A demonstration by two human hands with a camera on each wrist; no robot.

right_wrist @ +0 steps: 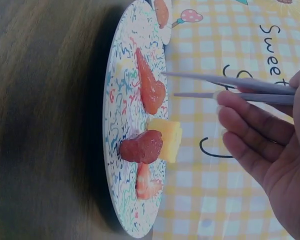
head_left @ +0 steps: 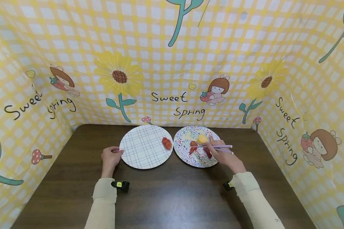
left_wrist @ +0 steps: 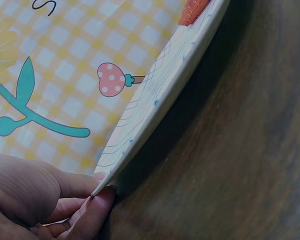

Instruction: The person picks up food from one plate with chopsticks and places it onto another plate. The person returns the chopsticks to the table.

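Observation:
My left hand (head_left: 111,157) pinches the left rim of a white plate with blue grid lines (head_left: 143,149); the left wrist view shows thumb and fingers on that rim. An orange-red food piece (head_left: 166,143) lies near this plate's right edge. My right hand (head_left: 222,156) holds a pair of pale purple chopsticks (right_wrist: 255,90) over a multicoloured speckled plate (head_left: 200,163). In the right wrist view the chopstick tips are apart with nothing between them. On that plate lie a drumstick-shaped orange-red piece (right_wrist: 151,92), a dark red piece (right_wrist: 142,146), a yellow block (right_wrist: 171,140) and a shrimp-like piece (right_wrist: 146,185).
Both plates stand side by side toward the back of a dark brown wooden table (head_left: 157,197). A yellow-checked cloth (head_left: 166,63) printed with flowers and figures rises behind the table and on both sides. Each wrist wears a black strap device (head_left: 121,185).

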